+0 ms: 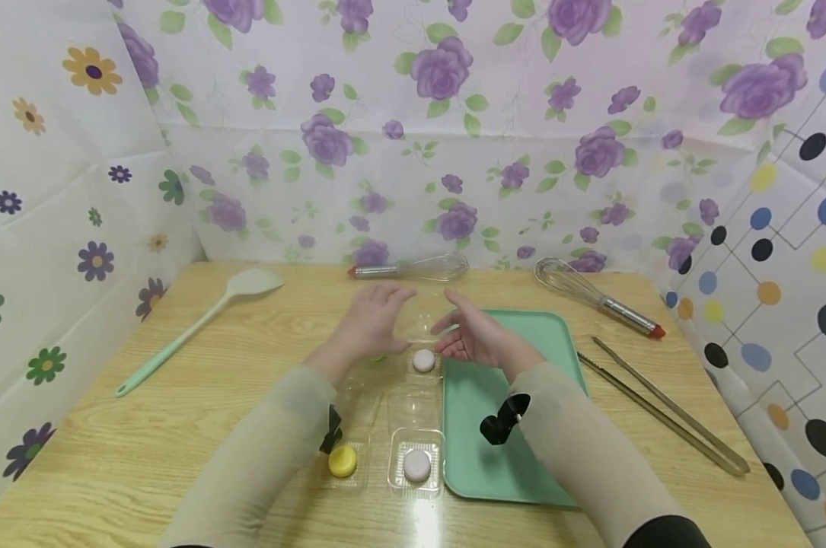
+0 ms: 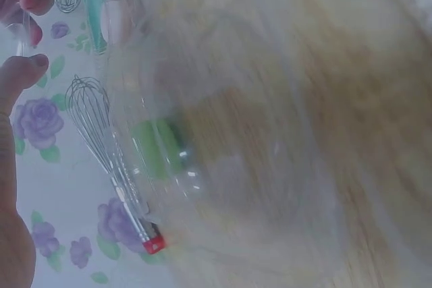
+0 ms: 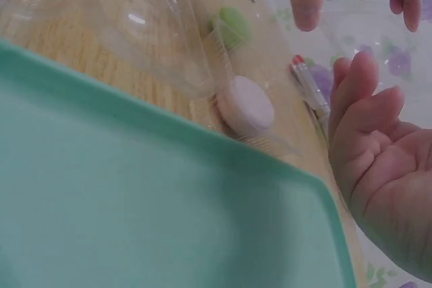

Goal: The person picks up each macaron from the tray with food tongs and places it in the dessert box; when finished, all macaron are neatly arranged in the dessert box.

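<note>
My left hand (image 1: 380,320) and right hand (image 1: 477,335) face each other over the far end of the clear plastic boxes, a transparent lid (image 1: 422,313) faintly visible between them. Left fingers reach forward, with the thumb apart; the right hand's fingers bend loosely. Whether skin touches plastic is hard to tell. Just below sits a pale pink macaron (image 1: 423,360) in a clear box, beside a green macaron (image 2: 158,150) partly hidden by the left hand. Nearer me, a yellow macaron (image 1: 342,461) and another pale pink macaron (image 1: 416,465) lie in opened boxes.
A mint-green tray (image 1: 515,479) lies right of the boxes, under my right forearm. Long metal tongs (image 1: 666,411) and a whisk (image 1: 597,297) are beyond it. Another whisk (image 1: 413,269) lies along the back wall. A pale green spatula (image 1: 200,327) rests at the left.
</note>
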`<state>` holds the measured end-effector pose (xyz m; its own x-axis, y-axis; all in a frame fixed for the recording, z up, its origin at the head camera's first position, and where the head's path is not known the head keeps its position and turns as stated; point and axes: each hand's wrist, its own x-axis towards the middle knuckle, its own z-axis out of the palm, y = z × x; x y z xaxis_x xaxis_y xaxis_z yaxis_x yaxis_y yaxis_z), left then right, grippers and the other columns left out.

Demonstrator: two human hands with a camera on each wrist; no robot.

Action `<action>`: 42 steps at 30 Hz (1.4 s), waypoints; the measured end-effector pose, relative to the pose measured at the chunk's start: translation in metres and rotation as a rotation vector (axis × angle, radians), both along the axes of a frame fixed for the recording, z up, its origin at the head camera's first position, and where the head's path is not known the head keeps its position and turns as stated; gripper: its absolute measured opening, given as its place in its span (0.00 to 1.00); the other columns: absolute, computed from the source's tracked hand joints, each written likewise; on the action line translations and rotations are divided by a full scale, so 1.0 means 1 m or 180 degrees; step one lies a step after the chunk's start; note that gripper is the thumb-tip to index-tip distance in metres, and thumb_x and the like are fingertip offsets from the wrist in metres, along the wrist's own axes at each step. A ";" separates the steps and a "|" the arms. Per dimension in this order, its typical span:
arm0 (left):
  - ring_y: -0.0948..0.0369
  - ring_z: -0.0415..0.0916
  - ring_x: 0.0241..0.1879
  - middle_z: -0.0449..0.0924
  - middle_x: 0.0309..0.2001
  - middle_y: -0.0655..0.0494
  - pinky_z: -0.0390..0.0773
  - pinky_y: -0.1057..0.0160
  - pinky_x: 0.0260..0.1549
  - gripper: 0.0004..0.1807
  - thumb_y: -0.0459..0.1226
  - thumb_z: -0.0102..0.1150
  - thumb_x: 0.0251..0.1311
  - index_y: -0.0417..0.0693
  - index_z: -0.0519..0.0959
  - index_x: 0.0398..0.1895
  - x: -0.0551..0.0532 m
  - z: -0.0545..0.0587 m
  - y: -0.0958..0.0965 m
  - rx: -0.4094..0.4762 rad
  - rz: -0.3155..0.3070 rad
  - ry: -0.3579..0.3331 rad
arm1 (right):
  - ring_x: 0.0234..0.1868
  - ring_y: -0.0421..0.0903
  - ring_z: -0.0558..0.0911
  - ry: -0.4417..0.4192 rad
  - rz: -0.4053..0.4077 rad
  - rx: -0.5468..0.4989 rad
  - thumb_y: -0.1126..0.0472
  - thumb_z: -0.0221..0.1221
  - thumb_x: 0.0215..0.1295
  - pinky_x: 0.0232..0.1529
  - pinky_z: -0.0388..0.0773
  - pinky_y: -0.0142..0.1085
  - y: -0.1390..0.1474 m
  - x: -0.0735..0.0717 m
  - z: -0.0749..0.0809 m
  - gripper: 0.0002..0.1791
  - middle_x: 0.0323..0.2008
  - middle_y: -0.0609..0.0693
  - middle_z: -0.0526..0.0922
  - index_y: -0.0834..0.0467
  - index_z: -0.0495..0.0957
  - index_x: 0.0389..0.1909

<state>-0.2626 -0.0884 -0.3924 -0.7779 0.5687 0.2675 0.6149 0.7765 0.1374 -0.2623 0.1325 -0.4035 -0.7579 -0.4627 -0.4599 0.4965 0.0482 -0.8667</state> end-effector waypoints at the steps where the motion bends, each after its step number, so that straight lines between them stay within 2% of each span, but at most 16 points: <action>1: 0.48 0.58 0.62 0.62 0.63 0.47 0.57 0.46 0.62 0.50 0.49 0.75 0.37 0.47 0.62 0.66 0.001 0.000 0.000 -0.0033 -0.0029 0.0036 | 0.20 0.43 0.77 -0.0033 -0.0007 0.0046 0.26 0.38 0.60 0.21 0.74 0.28 -0.001 0.000 0.001 0.46 0.25 0.56 0.79 0.67 0.67 0.50; 6: 0.49 0.57 0.62 0.59 0.64 0.49 0.56 0.48 0.63 0.51 0.50 0.75 0.37 0.48 0.59 0.67 0.003 0.000 0.001 -0.0152 -0.0153 0.0165 | 0.21 0.44 0.77 -0.0091 -0.0046 0.0218 0.28 0.37 0.62 0.22 0.74 0.28 -0.001 -0.002 0.004 0.42 0.27 0.57 0.79 0.66 0.70 0.44; 8: 0.49 0.58 0.61 0.60 0.64 0.49 0.56 0.48 0.63 0.52 0.53 0.74 0.38 0.48 0.59 0.67 0.004 0.001 0.002 -0.0092 -0.0170 0.0141 | 0.24 0.44 0.77 0.0002 -0.0086 0.0254 0.31 0.38 0.64 0.26 0.73 0.29 -0.001 -0.002 0.004 0.40 0.29 0.57 0.78 0.67 0.70 0.47; 9: 0.50 0.58 0.62 0.60 0.64 0.49 0.55 0.48 0.63 0.52 0.54 0.73 0.38 0.48 0.59 0.68 0.004 0.001 0.002 -0.0009 -0.0161 0.0059 | 0.27 0.45 0.77 0.0119 -0.0096 0.0282 0.32 0.38 0.65 0.29 0.73 0.30 0.000 -0.001 0.003 0.40 0.31 0.56 0.78 0.68 0.69 0.49; 12: 0.51 0.57 0.63 0.62 0.64 0.48 0.53 0.47 0.64 0.51 0.57 0.69 0.42 0.47 0.58 0.68 0.004 0.001 0.002 0.0378 -0.0083 -0.0369 | 0.39 0.50 0.76 0.0638 -0.0143 0.0290 0.40 0.41 0.67 0.44 0.72 0.40 0.002 0.001 -0.001 0.35 0.38 0.57 0.75 0.70 0.66 0.55; 15: 0.50 0.58 0.63 0.64 0.64 0.50 0.56 0.46 0.62 0.45 0.58 0.63 0.51 0.47 0.59 0.69 0.003 0.001 0.002 0.0840 0.0009 -0.1013 | 0.49 0.53 0.73 0.1326 -0.0105 0.0401 0.47 0.46 0.69 0.54 0.67 0.49 0.008 0.004 -0.005 0.31 0.50 0.62 0.73 0.68 0.63 0.60; 17: 0.50 0.61 0.61 0.66 0.63 0.49 0.62 0.46 0.59 0.41 0.57 0.57 0.57 0.48 0.59 0.69 0.002 0.000 0.000 0.1087 0.0031 -0.1446 | 0.51 0.53 0.72 0.1678 -0.0073 0.0488 0.51 0.50 0.68 0.55 0.66 0.52 0.012 0.007 -0.007 0.28 0.54 0.63 0.71 0.67 0.64 0.61; 19: 0.48 0.63 0.59 0.67 0.62 0.48 0.66 0.47 0.56 0.38 0.56 0.54 0.60 0.47 0.60 0.68 0.001 0.000 -0.001 0.1254 0.0016 -0.1791 | 0.53 0.52 0.72 0.1923 -0.0010 0.0640 0.51 0.54 0.67 0.55 0.68 0.51 0.015 0.009 -0.007 0.28 0.57 0.61 0.71 0.64 0.65 0.62; 22: 0.50 0.65 0.57 0.68 0.61 0.48 0.69 0.49 0.54 0.36 0.53 0.56 0.60 0.47 0.62 0.67 0.001 -0.001 -0.003 0.1429 0.0026 -0.2107 | 0.52 0.52 0.73 0.2209 0.0122 0.0809 0.54 0.59 0.63 0.52 0.71 0.48 0.017 0.009 -0.008 0.29 0.57 0.59 0.72 0.64 0.67 0.61; 24: 0.52 0.65 0.57 0.69 0.60 0.52 0.69 0.50 0.53 0.36 0.52 0.60 0.57 0.48 0.64 0.66 0.001 -0.001 -0.004 0.1461 0.0035 -0.2146 | 0.52 0.51 0.74 0.2373 0.0234 0.0949 0.54 0.61 0.61 0.51 0.72 0.45 0.019 0.008 -0.009 0.30 0.57 0.58 0.72 0.63 0.67 0.61; 29: 0.54 0.65 0.56 0.70 0.58 0.59 0.71 0.51 0.51 0.41 0.52 0.69 0.46 0.51 0.66 0.64 0.001 -0.004 -0.004 0.1363 0.0075 -0.2058 | 0.51 0.47 0.75 0.2741 0.0586 0.1645 0.48 0.65 0.55 0.48 0.74 0.42 0.019 0.008 -0.009 0.37 0.59 0.51 0.72 0.57 0.66 0.64; 33: 0.53 0.64 0.58 0.70 0.59 0.58 0.69 0.53 0.55 0.44 0.52 0.72 0.41 0.49 0.67 0.64 0.003 -0.007 -0.004 0.0951 0.0071 -0.1816 | 0.50 0.46 0.75 0.2984 0.0898 0.2103 0.45 0.65 0.52 0.44 0.75 0.42 0.017 0.010 -0.010 0.42 0.59 0.51 0.72 0.57 0.64 0.66; 37: 0.53 0.62 0.60 0.70 0.58 0.56 0.63 0.53 0.59 0.45 0.54 0.72 0.40 0.47 0.67 0.63 0.005 -0.010 -0.003 0.0468 -0.0012 -0.1582 | 0.49 0.48 0.76 0.3241 0.1110 0.2305 0.46 0.66 0.50 0.47 0.75 0.43 0.014 0.012 -0.014 0.43 0.57 0.55 0.74 0.62 0.65 0.64; 42: 0.53 0.60 0.60 0.71 0.59 0.57 0.60 0.51 0.60 0.45 0.52 0.72 0.40 0.47 0.67 0.64 0.007 -0.012 -0.005 0.0260 -0.0063 -0.1550 | 0.49 0.49 0.76 0.3355 0.1205 0.2385 0.47 0.68 0.47 0.50 0.74 0.43 0.012 0.012 -0.022 0.43 0.57 0.55 0.74 0.63 0.66 0.63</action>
